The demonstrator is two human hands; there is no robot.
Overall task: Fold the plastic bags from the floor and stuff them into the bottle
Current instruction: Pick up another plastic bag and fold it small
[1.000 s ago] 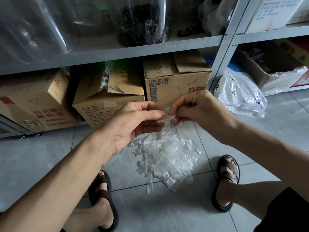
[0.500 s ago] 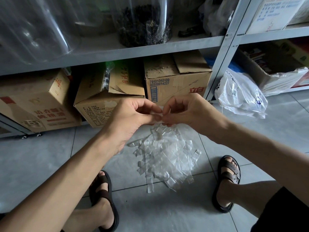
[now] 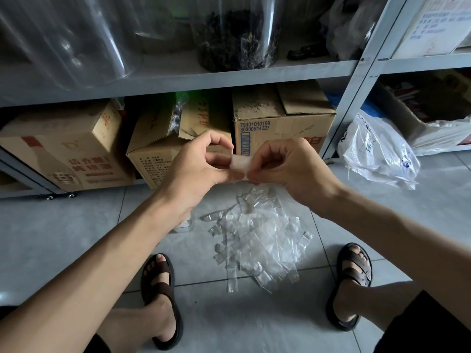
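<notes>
both hands raised above the floor pile. left hand and right hand each pinch one end of a small clear bag, held flat between them, fold apparently in progress. large pile of loose bags remains on tiles. bottle not identifiable in view. judged early: most bags unfolded.

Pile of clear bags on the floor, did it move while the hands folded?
No. The pile of clear bags lies across the same tile joint as before. Left hand and right hand pinch one small bag above it.
</notes>
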